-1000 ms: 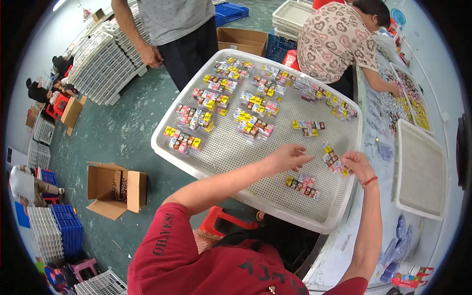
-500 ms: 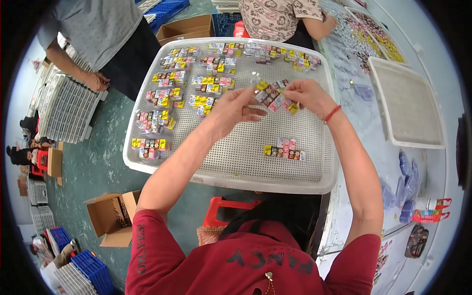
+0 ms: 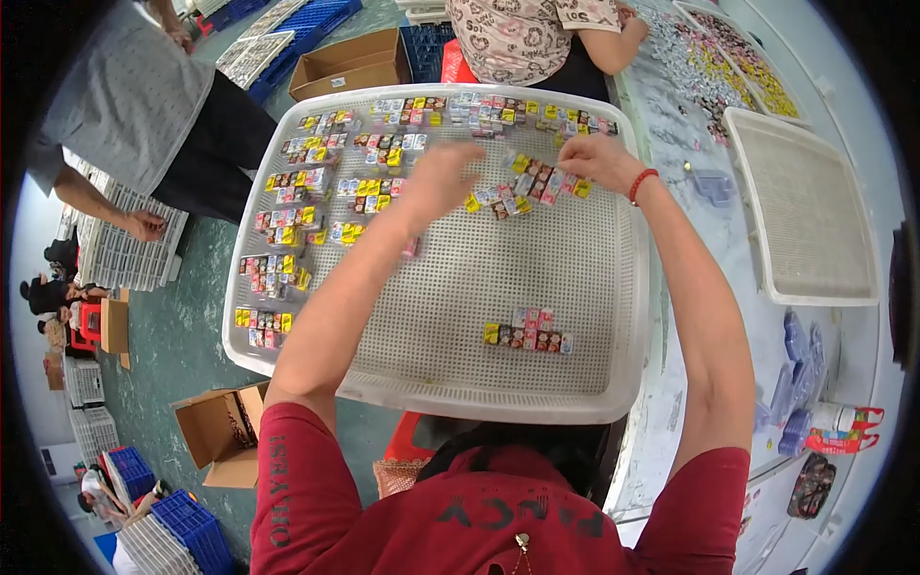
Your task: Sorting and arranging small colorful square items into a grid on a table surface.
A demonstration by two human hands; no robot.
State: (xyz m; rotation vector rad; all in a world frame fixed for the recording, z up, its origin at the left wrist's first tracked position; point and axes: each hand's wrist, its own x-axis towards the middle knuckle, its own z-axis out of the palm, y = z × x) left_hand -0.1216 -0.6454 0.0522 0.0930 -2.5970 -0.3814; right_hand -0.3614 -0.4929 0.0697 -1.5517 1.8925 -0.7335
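A white perforated tray lies before me, with clusters of small printed cubes in yellow, pink, brown and white along its left and far sides. My right hand, with a red bracelet on its wrist, pinches the right end of one cube cluster near the tray's far right. Just below and left of that piece is another cube cluster. My left hand is over the middle of the tray, smeared by motion, so its fingers are unclear. Nearer to me, a separate cube cluster rests at the lower right.
A marbled table on the right carries a second white tray, clear plastic pieces and many loose cubes. Two people stand or sit beyond the tray. Cardboard boxes stand on the floor at left.
My left hand has come away from the cube cluster and moved left. My right hand stays at the cluster. The view has shifted, and the person at left has changed posture.
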